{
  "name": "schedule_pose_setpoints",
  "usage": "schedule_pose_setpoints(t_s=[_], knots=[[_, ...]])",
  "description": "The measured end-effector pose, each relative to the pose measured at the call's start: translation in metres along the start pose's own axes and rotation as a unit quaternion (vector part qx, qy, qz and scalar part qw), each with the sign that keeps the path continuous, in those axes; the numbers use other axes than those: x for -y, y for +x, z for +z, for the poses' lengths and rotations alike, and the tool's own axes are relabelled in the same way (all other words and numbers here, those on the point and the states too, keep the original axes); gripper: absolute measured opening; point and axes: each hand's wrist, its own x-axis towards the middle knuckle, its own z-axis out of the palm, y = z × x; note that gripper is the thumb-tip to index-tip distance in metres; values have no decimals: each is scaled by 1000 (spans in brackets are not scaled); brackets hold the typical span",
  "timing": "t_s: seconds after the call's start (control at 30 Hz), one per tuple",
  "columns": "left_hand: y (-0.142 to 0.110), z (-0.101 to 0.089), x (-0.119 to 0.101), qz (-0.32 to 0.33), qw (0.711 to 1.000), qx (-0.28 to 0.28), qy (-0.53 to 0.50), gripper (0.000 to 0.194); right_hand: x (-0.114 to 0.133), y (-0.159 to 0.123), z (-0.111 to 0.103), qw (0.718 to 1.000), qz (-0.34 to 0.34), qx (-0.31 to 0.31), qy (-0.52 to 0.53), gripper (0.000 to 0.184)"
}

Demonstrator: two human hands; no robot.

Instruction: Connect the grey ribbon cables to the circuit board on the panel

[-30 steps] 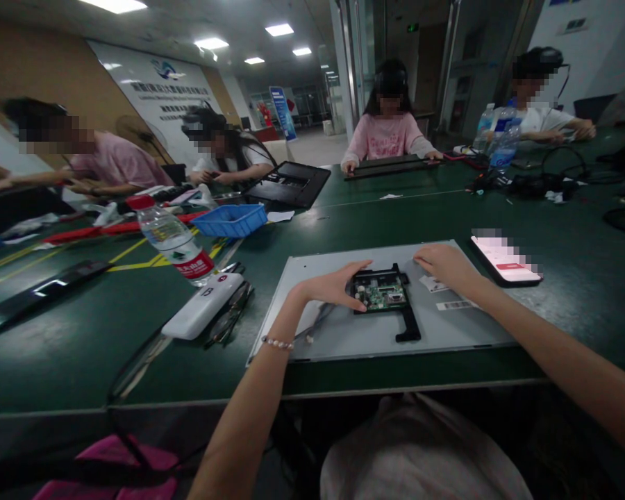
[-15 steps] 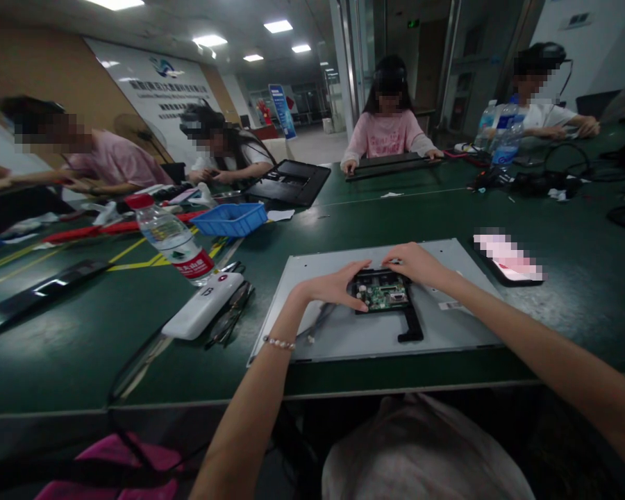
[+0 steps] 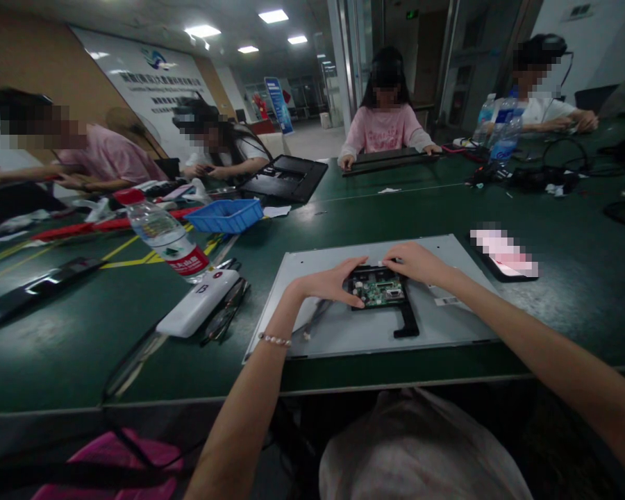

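A green circuit board sits in a black plastic frame, which lies on a flat grey metal panel. My left hand spans the frame's left side, thumb at the near-left corner and fingers at the far edge, holding it. At the far-right corner of the frame, my right hand has its fingertips closed together. A small whitish bit shows beside those fingertips; what they pinch is too small to make out. Grey wires run from under my left hand toward the panel's left side.
Left of the panel are a water bottle, a white power bank and glasses. A phone lies to the right. Farther off are a blue tray and a black casing. Several people sit around the table.
The whole view has shifted slightly, with things appearing a little farther left and up. Both hands keep nearly the same places on the frame.
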Motion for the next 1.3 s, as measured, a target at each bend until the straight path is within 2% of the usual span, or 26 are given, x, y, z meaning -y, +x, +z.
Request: schedule_pose_setpoints(t_s=[0.2,0.33,0.47,0.6,0.73,0.93,1.03,1.17,1.3], knots=[[-2,0,-2,3,1000,1,-4,109,-2,-9,-29,999,32,-31,11,25],[-2,0,-1,2,1000,-3,-7,109,-21,-32,-45,992,121,0,35,25],[-2,-1,-2,4,1000,-1,-9,109,-37,-56,-46,979,184,54,76,32],[-1,-1,-2,4,1000,3,-10,110,-32,-61,-43,977,172,82,101,31],[-1,-1,-2,3,1000,1,-7,109,-22,-55,-40,977,151,103,105,22],[-1,-1,-2,10,1000,2,-3,109,-24,-59,-43,974,172,102,110,23],[-1,-1,-2,10,1000,1,-5,109,-27,-61,-46,971,180,111,115,18],[-2,-1,-2,12,1000,-1,-7,108,-24,-61,-47,967,173,101,159,18],[-2,-2,-3,7,1000,2,-6,108,-8,-59,-47,960,140,113,217,19]])
